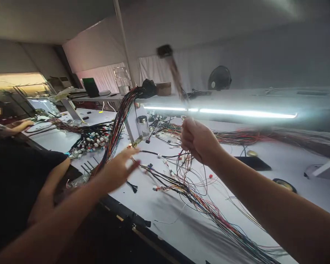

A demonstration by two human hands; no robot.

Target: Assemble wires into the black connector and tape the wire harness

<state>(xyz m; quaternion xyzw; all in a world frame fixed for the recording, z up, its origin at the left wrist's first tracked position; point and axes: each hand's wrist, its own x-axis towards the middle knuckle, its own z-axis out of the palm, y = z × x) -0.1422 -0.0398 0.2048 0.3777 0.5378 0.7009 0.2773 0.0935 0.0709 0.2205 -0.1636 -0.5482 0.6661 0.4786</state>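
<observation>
My right hand (198,141) is closed in a fist around a bundle of thin coloured wires (185,170) above the white table (181,227). One end of the bundle swings upward, blurred, with a black connector (165,51) at its tip. The rest of the wires trail down onto the table and run towards the lower right. My left hand (118,170) is open with fingers stretched out, hovering just left of the wires and holding nothing. It is close to a thick multicoloured harness (118,124) that rises to a shelf.
Another hand (48,190) rests on a dark surface at lower left. A person sits at far left. Connectors (92,141), a glass jar (143,126), a tape roll (284,184) and a black pad (253,163) lie on the table. A lit strip (247,113) runs under the shelf.
</observation>
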